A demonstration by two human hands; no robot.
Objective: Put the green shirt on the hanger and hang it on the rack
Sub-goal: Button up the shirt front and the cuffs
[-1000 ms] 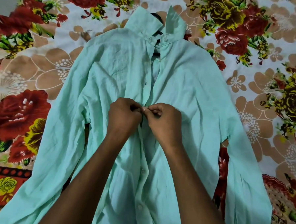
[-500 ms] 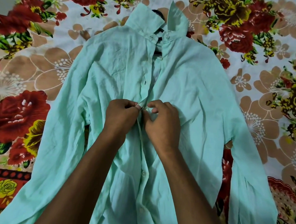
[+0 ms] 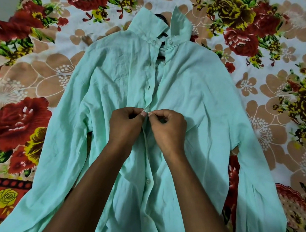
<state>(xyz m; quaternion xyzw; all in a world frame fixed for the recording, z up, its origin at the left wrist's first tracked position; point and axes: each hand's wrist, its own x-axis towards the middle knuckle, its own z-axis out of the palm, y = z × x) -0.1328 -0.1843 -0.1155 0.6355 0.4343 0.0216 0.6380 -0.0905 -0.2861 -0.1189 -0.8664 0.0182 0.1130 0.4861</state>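
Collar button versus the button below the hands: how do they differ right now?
The collar button sits unfastened on the open collar, where the black hanger shows through the gap. The lower button lies on the placket of the green shirt nearer the person, where the two fronts overlap. The left hand and right hand pinch the placket between the two. Both buttons look pale, round and alike in size.
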